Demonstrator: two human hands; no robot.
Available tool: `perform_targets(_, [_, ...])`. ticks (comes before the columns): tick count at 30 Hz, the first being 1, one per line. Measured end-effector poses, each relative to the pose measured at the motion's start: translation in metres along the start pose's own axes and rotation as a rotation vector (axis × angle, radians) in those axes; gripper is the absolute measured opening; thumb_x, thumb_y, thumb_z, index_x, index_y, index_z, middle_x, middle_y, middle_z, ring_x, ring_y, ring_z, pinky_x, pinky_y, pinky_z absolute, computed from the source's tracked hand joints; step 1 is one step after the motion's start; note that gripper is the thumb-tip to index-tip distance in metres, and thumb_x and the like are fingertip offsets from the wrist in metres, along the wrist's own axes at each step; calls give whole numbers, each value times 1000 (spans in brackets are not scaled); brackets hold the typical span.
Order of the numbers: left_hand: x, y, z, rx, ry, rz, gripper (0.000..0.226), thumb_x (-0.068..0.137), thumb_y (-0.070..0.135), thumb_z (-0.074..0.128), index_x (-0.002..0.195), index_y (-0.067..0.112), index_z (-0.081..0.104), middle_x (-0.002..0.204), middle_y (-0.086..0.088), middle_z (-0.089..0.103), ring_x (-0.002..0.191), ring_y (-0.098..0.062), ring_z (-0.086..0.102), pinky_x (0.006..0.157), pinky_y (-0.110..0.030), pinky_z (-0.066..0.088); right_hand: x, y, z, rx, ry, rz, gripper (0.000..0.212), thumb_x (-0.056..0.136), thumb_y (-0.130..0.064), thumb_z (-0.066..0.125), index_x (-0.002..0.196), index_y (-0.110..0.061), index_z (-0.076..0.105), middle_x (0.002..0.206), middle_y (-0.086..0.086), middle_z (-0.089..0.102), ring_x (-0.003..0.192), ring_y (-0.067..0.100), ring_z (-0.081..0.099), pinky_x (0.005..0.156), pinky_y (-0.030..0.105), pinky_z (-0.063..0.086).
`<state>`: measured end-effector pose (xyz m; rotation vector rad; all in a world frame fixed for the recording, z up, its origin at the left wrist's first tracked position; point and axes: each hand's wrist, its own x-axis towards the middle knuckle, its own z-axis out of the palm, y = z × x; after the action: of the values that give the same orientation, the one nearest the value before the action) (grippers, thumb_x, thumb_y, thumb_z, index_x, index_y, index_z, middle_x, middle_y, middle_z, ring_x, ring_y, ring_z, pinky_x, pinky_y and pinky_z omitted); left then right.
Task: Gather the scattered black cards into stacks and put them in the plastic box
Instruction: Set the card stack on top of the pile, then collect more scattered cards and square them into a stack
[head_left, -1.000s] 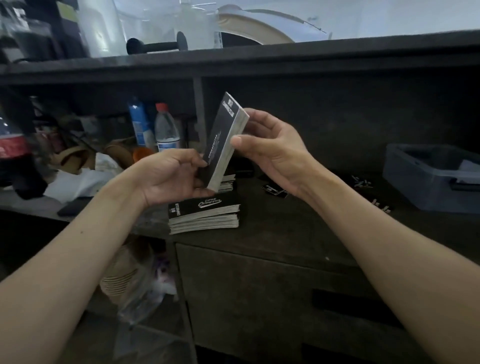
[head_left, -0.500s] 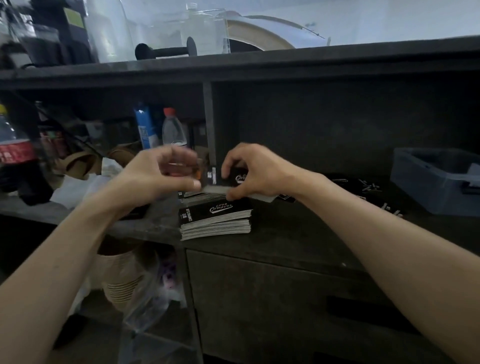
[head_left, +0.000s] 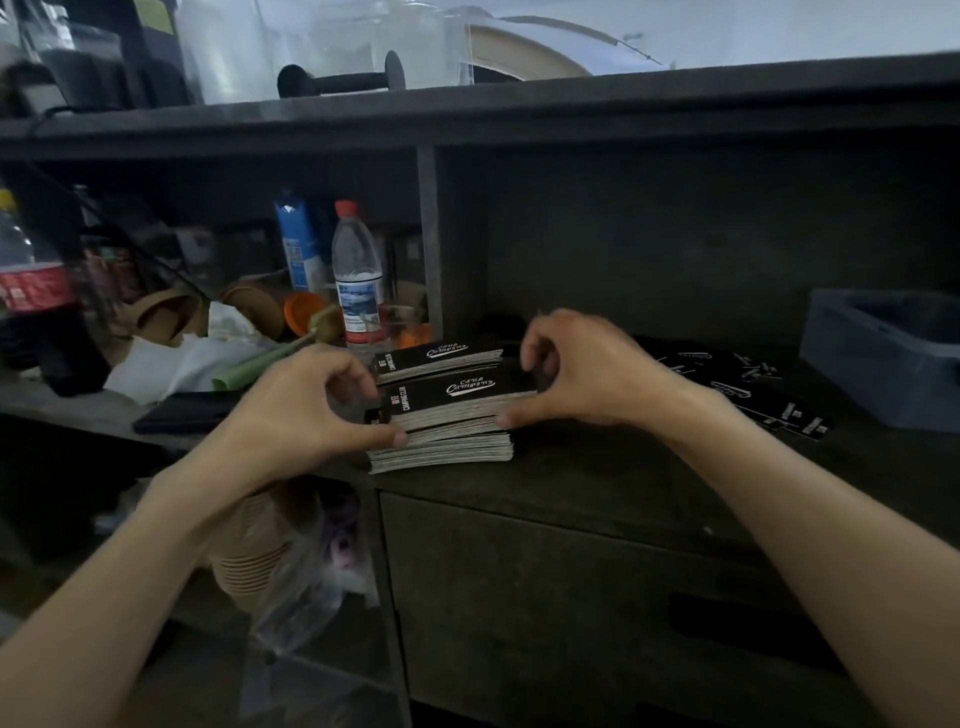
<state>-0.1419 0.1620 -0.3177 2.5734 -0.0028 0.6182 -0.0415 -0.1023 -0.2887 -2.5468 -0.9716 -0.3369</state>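
Observation:
A thick stack of black cards (head_left: 457, 410) with white lettering lies on the dark counter near its front edge. My left hand (head_left: 306, 410) pinches the stack's left end between thumb and fingers. My right hand (head_left: 582, 369) pinches its right end. A second, thinner stack (head_left: 441, 358) sits just behind it. Loose black cards (head_left: 748, 389) lie scattered on the counter to the right. The grey plastic box (head_left: 883, 353) stands at the far right, open on top.
Left of a shelf divider (head_left: 428, 234) are a water bottle (head_left: 358, 275), a blue carton (head_left: 298, 244), paper cups and a cola bottle (head_left: 36, 301). A dark phone (head_left: 182, 410) lies by my left wrist. Below the counter is a cabinet door.
The stack I held upright in the air has come down onto the front pile. Both hands have moved down and now hold the combined stack at its ends.

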Motion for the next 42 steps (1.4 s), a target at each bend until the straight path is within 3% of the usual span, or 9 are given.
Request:
perform_targets(8, [6,16,9,70,-43,-93,51,50,51,94,80,24,62,82,6,65,74,-12,61,61,-31,50,-3,-1,20,150,4,53,44,57,-41,91,85,-23,61,77,-10,62,74,7,61,67,28,54])
perform_targets(14, [4,56,-3,220,-54,-93,52,53,66,83,79,30,56,86,7,58,75,-11,55,60,-33,48,-8,37,-6,344,12,98,38,63,-47,86,85,-24,66,82,-7,71,77,4,68,67,24,58])
perform_targets(19, [31,135,37,-143,-34,140,15,86,41,74,90,29,65,82,11,66,75,-4,64,64,-24,52,3,162,-32,50,145,333,31,88,-46,64,100,-19,72,103,4,72,100,22,65,90,37,51])
perform_targets(23, [87,179,136,-59,-233,129,34,98,37,59,129,22,59,123,-2,63,115,-21,62,95,-30,49,-19,235,-24,-45,-77,516,68,89,-69,37,142,-28,47,150,5,43,137,23,39,113,34,30])
perform_targets(27, [140,186,211,207,-330,-204,70,100,60,33,156,21,21,162,-23,14,148,-47,12,118,-60,19,-35,260,-9,-160,-202,498,60,96,-64,27,150,-38,29,161,-3,18,149,17,12,120,37,9])
perform_targets(31, [164,188,250,314,-438,-321,78,94,75,15,159,31,10,165,-24,0,150,-49,-3,116,-70,2,-37,271,-9,-142,-90,407,54,96,-60,37,140,-32,48,150,1,41,139,22,35,114,37,29])
perform_targets(38, [186,176,249,255,-196,-123,70,96,67,25,138,21,56,147,-18,48,133,-39,44,109,-47,37,-30,284,-17,-23,122,353,35,102,-37,42,114,-16,67,108,8,70,102,25,63,85,31,48])
perform_targets(40, [191,165,249,259,-167,-154,70,95,69,27,143,24,51,150,-21,41,137,-40,37,111,-48,34,-28,278,-15,18,97,332,35,101,-41,44,117,-20,66,110,6,69,104,23,61,85,29,47])
perform_targets(42, [190,160,258,278,-337,-131,78,89,79,20,151,34,37,161,-15,26,147,-38,22,118,-53,21,-26,272,-13,-9,6,296,38,97,-47,48,122,-24,64,120,6,65,111,22,58,92,31,46])
